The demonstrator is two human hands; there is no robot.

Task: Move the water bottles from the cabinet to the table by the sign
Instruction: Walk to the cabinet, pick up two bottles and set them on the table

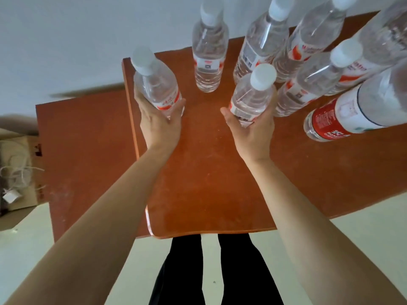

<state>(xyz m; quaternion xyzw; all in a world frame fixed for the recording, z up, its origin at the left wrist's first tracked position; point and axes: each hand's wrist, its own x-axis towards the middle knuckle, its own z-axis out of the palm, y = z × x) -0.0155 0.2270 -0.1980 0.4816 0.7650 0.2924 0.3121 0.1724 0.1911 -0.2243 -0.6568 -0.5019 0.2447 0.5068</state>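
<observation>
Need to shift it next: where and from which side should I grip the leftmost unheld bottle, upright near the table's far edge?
Grip the upright bottle round its labelled waist, coming from the near side over the bare table. It stands straight with open space in front, while neighbouring bottles crowd its right.

Large red-labelled bottle (pixel 352 115) half beyond the right edge; cardboard box (pixel 19 194) partly beyond the left.
</observation>
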